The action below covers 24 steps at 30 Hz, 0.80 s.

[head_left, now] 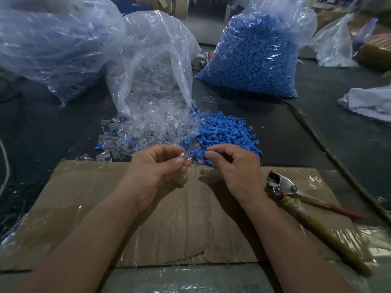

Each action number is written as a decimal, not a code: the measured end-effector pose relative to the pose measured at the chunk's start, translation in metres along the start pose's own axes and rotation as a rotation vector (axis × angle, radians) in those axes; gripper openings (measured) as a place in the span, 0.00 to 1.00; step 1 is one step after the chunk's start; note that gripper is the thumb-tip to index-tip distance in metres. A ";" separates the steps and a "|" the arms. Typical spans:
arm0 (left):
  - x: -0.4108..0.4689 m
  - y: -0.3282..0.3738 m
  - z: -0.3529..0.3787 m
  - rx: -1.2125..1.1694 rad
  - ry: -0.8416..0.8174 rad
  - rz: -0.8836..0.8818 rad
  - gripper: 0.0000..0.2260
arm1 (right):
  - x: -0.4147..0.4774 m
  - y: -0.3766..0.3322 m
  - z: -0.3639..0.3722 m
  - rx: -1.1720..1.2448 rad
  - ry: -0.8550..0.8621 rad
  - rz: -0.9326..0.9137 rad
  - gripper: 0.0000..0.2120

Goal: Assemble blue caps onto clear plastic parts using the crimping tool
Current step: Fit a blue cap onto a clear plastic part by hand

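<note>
Left grip [160,166]: curled fingers cover most of the clear parts [185,161] it holds; their number cannot be told.
Right grip [231,166]: thumb and forefinger meet; whether anything sits between them cannot be told.
Forearms [84,240]: cut off by the lower edge.
Crimping tool [281,185]: jaw detail too dim to read.
Bag of blue caps [254,60]: top cut off by the upper edge.
Far-left bag [53,39]: blurred, cut off by the upper and left edges; contents cannot be told.
Cloth [370,102]: cut off by the right edge.
Objects at upper right [376,49]: blurred, not identifiable.
</note>
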State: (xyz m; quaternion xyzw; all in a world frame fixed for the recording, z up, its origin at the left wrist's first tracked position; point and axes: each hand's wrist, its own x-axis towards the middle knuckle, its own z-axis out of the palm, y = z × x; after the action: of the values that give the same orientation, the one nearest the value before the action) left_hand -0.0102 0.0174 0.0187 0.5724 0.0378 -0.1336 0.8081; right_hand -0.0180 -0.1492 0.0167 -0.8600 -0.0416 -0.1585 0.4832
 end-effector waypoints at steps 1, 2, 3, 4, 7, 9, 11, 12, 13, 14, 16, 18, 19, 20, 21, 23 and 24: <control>0.001 0.000 0.000 0.005 -0.009 -0.002 0.11 | -0.002 -0.004 0.002 0.126 -0.021 0.034 0.08; 0.001 0.001 -0.001 0.011 -0.023 -0.004 0.10 | -0.003 -0.007 0.004 0.210 -0.045 0.053 0.09; 0.002 0.001 -0.001 0.020 -0.043 -0.009 0.09 | -0.004 -0.009 0.006 0.236 -0.069 0.047 0.10; 0.002 0.002 -0.001 0.031 -0.062 -0.011 0.08 | -0.005 -0.011 0.007 0.219 -0.091 0.023 0.11; 0.004 0.002 -0.002 0.036 -0.093 -0.006 0.08 | -0.008 -0.015 0.007 0.193 -0.116 -0.025 0.17; 0.004 0.002 -0.002 0.014 -0.102 -0.011 0.07 | -0.009 -0.016 0.004 0.230 -0.109 -0.016 0.16; 0.004 0.002 0.000 0.013 -0.118 -0.026 0.06 | -0.010 -0.018 0.003 0.245 -0.099 -0.024 0.14; 0.004 0.002 0.001 0.011 -0.125 -0.032 0.06 | -0.010 -0.018 0.003 0.232 -0.094 -0.045 0.14; 0.004 0.002 0.002 0.006 -0.127 -0.033 0.06 | -0.011 -0.018 0.003 0.202 -0.088 -0.074 0.14; 0.004 0.002 0.002 0.003 -0.125 -0.030 0.06 | -0.011 -0.019 0.003 0.167 -0.082 -0.105 0.13; 0.004 0.001 0.003 0.009 -0.120 -0.025 0.05 | -0.012 -0.019 0.003 0.115 -0.076 -0.147 0.12; 0.004 0.001 0.003 0.029 -0.118 -0.026 0.06 | -0.013 -0.018 0.002 0.057 -0.081 -0.190 0.11; 0.003 0.000 0.003 0.038 -0.120 -0.029 0.06 | -0.013 -0.017 0.002 0.034 -0.088 -0.203 0.11; 0.003 0.000 0.004 0.045 -0.124 -0.031 0.06 | -0.014 -0.017 0.002 0.031 -0.094 -0.198 0.11; 0.003 -0.001 0.004 0.044 -0.127 -0.034 0.06 | -0.014 -0.017 0.002 0.061 -0.098 -0.170 0.11; 0.002 -0.002 0.004 0.025 -0.134 -0.045 0.06 | -0.014 -0.018 0.001 0.191 -0.100 -0.085 0.12; 0.001 -0.002 0.003 0.018 -0.135 -0.048 0.05 | -0.014 -0.017 0.000 0.245 -0.099 -0.057 0.12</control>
State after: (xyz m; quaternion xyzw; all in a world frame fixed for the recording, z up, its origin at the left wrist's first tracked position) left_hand -0.0097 0.0135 0.0177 0.5684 -0.0044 -0.1917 0.8001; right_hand -0.0349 -0.1384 0.0264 -0.7998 -0.1091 -0.1235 0.5772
